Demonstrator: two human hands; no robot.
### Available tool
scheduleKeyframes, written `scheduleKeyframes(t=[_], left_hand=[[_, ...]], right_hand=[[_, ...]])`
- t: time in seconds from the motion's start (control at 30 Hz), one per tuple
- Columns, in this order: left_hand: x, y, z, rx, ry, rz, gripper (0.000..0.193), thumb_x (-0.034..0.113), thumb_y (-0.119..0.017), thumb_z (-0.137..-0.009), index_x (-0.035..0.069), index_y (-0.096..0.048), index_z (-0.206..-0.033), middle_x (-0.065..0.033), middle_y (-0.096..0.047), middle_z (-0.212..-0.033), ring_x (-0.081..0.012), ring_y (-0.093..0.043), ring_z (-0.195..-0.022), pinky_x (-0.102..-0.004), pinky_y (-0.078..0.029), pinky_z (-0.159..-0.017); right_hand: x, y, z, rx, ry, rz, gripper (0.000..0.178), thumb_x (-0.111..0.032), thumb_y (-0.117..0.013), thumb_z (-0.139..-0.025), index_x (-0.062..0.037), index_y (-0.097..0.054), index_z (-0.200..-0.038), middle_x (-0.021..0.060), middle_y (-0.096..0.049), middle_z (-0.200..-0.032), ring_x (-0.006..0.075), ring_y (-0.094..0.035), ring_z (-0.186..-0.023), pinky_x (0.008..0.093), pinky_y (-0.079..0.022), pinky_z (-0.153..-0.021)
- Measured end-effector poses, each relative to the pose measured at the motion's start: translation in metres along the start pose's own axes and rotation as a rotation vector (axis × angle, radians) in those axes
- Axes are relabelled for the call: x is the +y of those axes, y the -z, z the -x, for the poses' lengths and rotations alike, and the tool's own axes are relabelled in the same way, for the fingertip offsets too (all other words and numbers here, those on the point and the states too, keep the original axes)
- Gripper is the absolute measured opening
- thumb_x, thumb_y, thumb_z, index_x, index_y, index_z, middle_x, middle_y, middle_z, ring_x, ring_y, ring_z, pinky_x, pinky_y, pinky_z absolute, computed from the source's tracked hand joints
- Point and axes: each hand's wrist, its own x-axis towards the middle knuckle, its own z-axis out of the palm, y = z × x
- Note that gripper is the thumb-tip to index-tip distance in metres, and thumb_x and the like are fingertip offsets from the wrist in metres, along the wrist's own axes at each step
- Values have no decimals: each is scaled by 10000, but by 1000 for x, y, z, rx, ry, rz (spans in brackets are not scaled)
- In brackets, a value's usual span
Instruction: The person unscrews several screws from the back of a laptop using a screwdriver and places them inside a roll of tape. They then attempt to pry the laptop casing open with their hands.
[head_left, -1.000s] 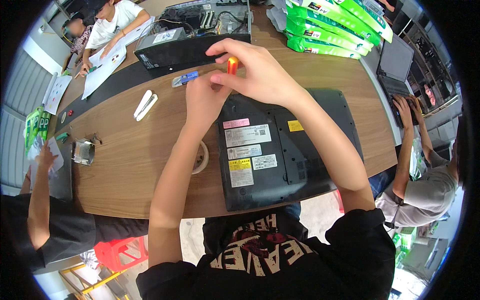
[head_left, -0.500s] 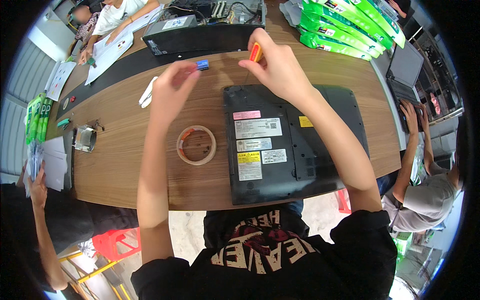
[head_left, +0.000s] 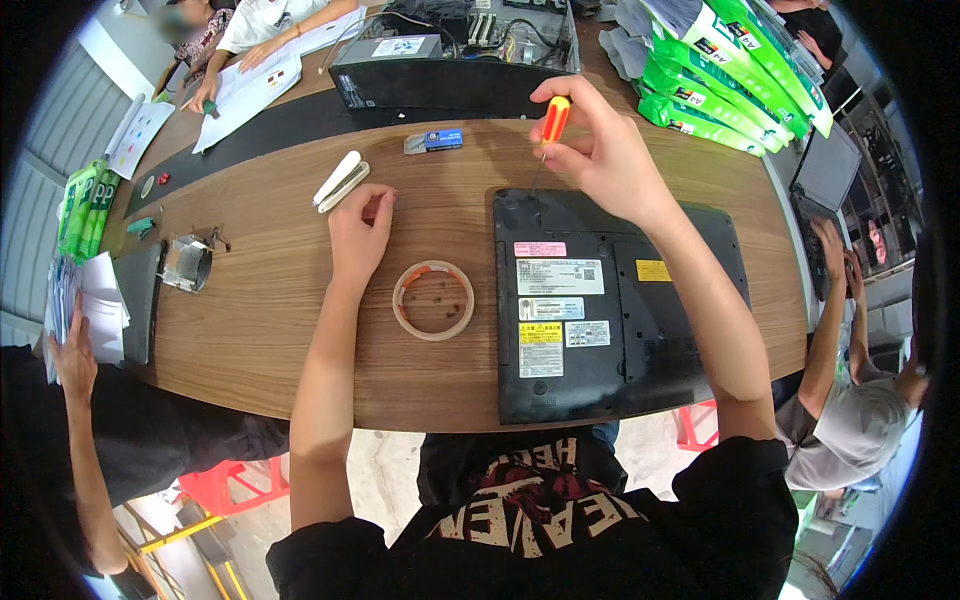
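Right hand [head_left: 606, 160], nearer: pinching red-and-yellow-handled screwdriver [head_left: 556, 120] | shaft slanting toward far-left corner of black plastic laptop [head_left: 612, 312] | left hand [head_left: 358, 228]: left of laptop, loosely curled (contents, cannot tell)

The room was taken up mostly by a wide tabletop [head_left: 250, 330] of brown wood grain, whose curved near edge was bent further by the lens. Along its far side a black strip [head_left: 280, 125] was laid. At the right, a pale grey surface [head_left: 787, 220] was joined to it. On the left, a grey ribbed wall [head_left: 60, 130] was seen, crossed by a white slanting post [head_left: 118, 72]. Below, a light-coloured floor [head_left: 385, 468] was brightly lit, and a red stool [head_left: 208, 490] was placed near a yellow frame [head_left: 185, 535].
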Motion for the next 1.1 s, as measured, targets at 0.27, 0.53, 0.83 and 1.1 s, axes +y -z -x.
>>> scheduleKeyframes(t=[0.27, 0.53, 0.83, 1.1], left_hand=[[-4, 0, 2, 14, 32, 27, 84, 82, -641, -879, 6, -671, -900, -93, -689, -801, -165, -653, -666, -274, -508, -632], [3, 3, 1, 14, 24, -12, 89, 92, -637, -882, 11, -668, -903, -90, -690, -821, -171, -657, -681, -280, -515, -653], [-1, -1, -1, -10, 37, 8, 87, 87, -636, -884, 10, -669, -907, -98, -689, -813, -170, -651, -681, -283, -516, -653], [0, 1, -1, -9, 20, -44, 99, 103, -647, -875, 11, -672, -901, -90, -686, -802, -169, -641, -665, -281, -511, -649]], right_hand=[[-3, -21, 4, 187, 164, 327, 223, -66, -630, -874, -64, -457, -1014, 105, -596, -811, 236, -633, -693, 330, -499, -591], [5, -5, -5, 162, 164, 316, 275, -66, -639, -871, -77, -518, -1117, 119, -593, -818, 258, -637, -713, 348, -506, -663], [5, -3, -1, 159, 174, 269, 358, 0, -591, -876, -87, -491, -1209, 113, -596, -823, 271, -631, -711, 354, -506, -677], [-5, 1, -2, 198, 177, 177, 337, 8, -582, -880, -80, -497, -1194, 92, -616, -844, 209, -644, -723, 311, -518, -674]])
